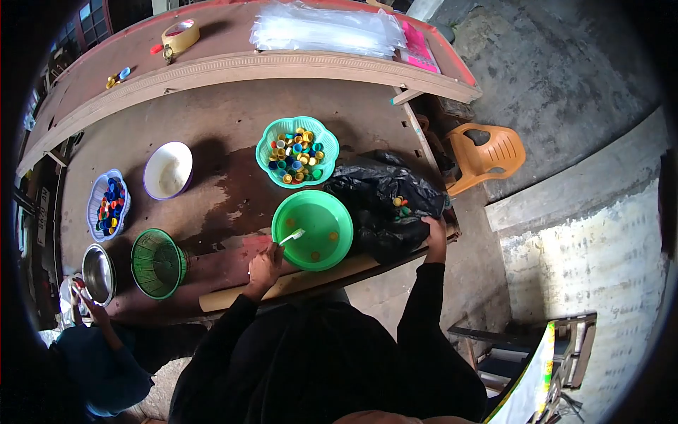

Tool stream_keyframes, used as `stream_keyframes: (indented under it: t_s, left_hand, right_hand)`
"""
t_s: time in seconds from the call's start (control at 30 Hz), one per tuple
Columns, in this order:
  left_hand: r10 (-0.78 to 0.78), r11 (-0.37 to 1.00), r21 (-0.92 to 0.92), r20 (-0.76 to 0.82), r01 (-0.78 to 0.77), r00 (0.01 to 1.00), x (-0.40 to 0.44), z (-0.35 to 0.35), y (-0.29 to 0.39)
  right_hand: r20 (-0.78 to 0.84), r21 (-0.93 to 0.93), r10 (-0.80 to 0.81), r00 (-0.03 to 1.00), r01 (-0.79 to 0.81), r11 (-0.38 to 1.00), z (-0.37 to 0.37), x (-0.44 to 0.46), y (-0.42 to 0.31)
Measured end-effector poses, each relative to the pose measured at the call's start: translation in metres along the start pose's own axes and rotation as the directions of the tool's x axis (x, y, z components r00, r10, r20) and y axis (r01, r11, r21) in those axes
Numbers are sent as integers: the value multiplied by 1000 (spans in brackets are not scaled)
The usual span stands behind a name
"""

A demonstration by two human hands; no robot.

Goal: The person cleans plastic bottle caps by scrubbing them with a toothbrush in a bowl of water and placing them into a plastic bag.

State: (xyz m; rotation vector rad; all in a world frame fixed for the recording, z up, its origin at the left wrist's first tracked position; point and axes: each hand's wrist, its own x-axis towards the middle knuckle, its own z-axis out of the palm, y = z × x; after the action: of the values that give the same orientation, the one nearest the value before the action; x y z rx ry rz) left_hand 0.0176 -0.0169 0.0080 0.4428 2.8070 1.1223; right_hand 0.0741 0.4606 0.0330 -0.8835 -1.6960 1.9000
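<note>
My left hand (264,267) is closed round the handle of a small white brush (292,237), whose head reaches over the green basin (281,205). Several orange-yellow caps (332,236) lie in that basin. At the right, my right hand (436,232) grips the edge of a black plastic bag (378,191). A few coloured bottle caps (401,205) show in the bag's folds. Just behind the basin, a turquoise scalloped basket (263,157) holds many gold, blue, green and white caps.
Left on the table are a white bowl (169,169), a lilac basket of caps (94,212), a green strainer basket (158,263) and a metal bowl (99,274). A co-worker's hands (88,304) are beside it. Plastic bags (328,28) and tape (180,35) lie on the raised shelf.
</note>
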Motion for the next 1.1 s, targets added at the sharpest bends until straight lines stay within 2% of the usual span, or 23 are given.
stream_keyframes:
  t_s: [0.07,0.1,0.2,0.23,0.27,0.33,0.37,0.43,0.47,0.53,0.57,0.6,0.63,0.67,0.73,0.77,0.8,0.87,0.9,0.93,1.0,1.03,1.1]
  left_hand:
    - [6,1000,8,-5,-6,1000,0,4,-5]
    - [9,1000,14,-15,-8,1000,1,3,-5]
    - [-10,1000,1,21,10,1000,2,-6,1]
    - [-13,1000,0,23,13,1000,1,-5,0]
    - [-14,1000,-5,16,14,1000,0,-4,-2]
    - [-11,1000,-7,11,11,1000,0,-3,-8]
    - [-1,1000,-6,3,1,1000,0,-2,-10]
    - [10,1000,-8,-8,-10,1000,0,-2,-14]
    - [-3,1000,4,6,2,1000,0,-3,-16]
    - [-18,1000,16,19,18,1000,-1,-2,-19]
    - [-14,1000,9,-11,14,1000,-1,-1,-21]
    - [-12,1000,2,-40,12,999,-1,1,-22]
    - [-19,1000,1,-41,19,999,0,3,-24]
    - [-22,1000,2,-31,22,999,0,5,-26]
    - [-24,1000,4,-14,24,1000,-3,5,-29]
    - [-26,1000,7,1,26,1000,-2,4,-28]
    - [-29,1000,7,9,29,1000,0,4,-26]
    - [-40,999,19,11,40,999,3,1,-20]
    - [-48,998,45,30,47,998,2,-1,-20]
    - [-51,997,50,31,50,998,2,-2,-22]
    - [-32,1000,0,10,32,999,2,-1,-24]
    - [-33,999,1,6,33,999,2,-2,-24]
    - [-51,999,6,29,51,998,2,-4,-22]
  right_hand:
    - [-84,-69,159,984,-165,984,6,-10,-11]
    - [-47,-178,8,999,-17,984,1,-10,5]
    - [-64,-286,21,998,-38,958,-10,-9,22]
    - [-53,-230,92,994,-101,968,-14,-7,22]
    - [-54,-230,96,994,-106,967,-14,-9,24]
    - [-147,-353,-71,987,15,936,-12,-11,30]
    - [-148,-351,-72,986,15,936,-18,-4,44]
    - [-265,-632,-309,913,78,771,-34,19,78]
    - [-261,-633,-314,913,83,769,-33,19,73]
    - [19,-487,-101,995,98,868,-27,7,47]
    - [25,-489,-104,994,102,866,-14,-6,23]
    - [14,-178,-45,999,47,983,11,-28,-10]
    - [22,153,19,1000,-22,988,27,-40,-27]
    - [22,151,26,999,-29,988,25,-37,-21]
    - [-90,-197,-22,996,4,980,8,-18,5]
    - [-63,-439,-87,994,51,897,-5,-10,20]
    - [-57,-442,-95,994,61,895,-14,-4,31]
    - [46,-419,-186,981,188,888,-23,6,41]
    - [-197,-711,-206,958,5,704,-12,-3,35]
    - [-197,-709,-201,960,2,706,-2,-13,28]
    - [-265,-762,-372,889,44,647,10,-26,22]
    - [-262,-761,-373,890,47,648,18,-34,14]
    - [-239,-917,-606,759,28,397,57,-63,-22]
